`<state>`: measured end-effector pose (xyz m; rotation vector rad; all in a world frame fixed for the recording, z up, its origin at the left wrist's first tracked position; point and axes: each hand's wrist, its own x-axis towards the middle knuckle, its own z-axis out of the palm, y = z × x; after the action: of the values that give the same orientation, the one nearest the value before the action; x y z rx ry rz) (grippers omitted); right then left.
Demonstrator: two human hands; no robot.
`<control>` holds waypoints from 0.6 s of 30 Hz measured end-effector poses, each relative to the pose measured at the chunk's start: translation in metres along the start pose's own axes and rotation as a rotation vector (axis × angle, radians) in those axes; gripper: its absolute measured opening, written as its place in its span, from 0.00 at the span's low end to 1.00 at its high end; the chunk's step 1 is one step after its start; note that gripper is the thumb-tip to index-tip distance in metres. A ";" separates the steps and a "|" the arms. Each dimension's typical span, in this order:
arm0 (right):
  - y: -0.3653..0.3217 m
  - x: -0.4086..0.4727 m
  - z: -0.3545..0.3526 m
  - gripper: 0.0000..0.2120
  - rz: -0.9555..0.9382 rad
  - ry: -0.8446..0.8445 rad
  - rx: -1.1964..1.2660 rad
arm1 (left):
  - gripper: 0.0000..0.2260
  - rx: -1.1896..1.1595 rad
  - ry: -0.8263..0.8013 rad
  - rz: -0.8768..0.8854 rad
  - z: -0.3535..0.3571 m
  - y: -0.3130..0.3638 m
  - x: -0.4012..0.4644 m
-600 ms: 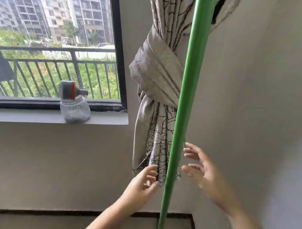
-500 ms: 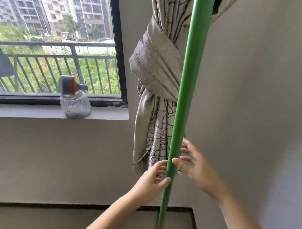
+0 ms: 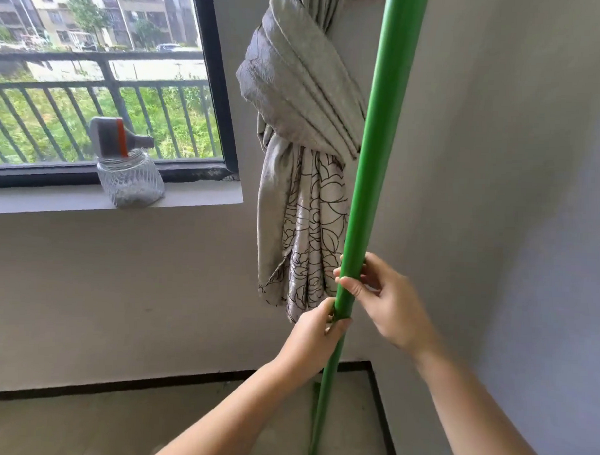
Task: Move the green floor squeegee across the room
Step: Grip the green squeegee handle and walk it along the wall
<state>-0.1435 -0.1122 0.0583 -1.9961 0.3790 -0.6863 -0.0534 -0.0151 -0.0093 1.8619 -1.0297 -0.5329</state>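
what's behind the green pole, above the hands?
Behind the green squeegee pole hangs a knotted grey floral-print curtain against the grey wall. The pole covers the curtain's right edge. Both hands, left and right, grip the pole.

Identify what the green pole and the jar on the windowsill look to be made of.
Green pole: smooth, satin finish with a soft highlight; painted metal or plastic, unclear. Jar: clear, textured body, probably glass or plastic, with a grey and orange plastic-looking top.

Pale windowsill (image 3: 197, 198) carries glass spray bottle (image 3: 128, 173); tan floor (image 3: 115, 425) under squeegee pole (image 3: 322, 415).
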 end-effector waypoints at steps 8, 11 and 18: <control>-0.042 -0.114 0.004 0.11 0.149 0.221 0.057 | 0.01 0.040 -0.185 0.132 0.026 0.013 -0.086; -0.063 -0.160 0.005 0.12 0.173 0.239 0.058 | 0.02 0.039 -0.213 0.152 0.035 0.020 -0.131; -0.102 -0.261 0.000 0.08 0.163 0.264 0.058 | 0.03 0.033 -0.241 0.167 0.056 0.041 -0.231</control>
<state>-0.3520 0.0741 0.0658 -1.8007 0.6644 -0.8484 -0.2395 0.1377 -0.0133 1.7499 -1.3475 -0.6543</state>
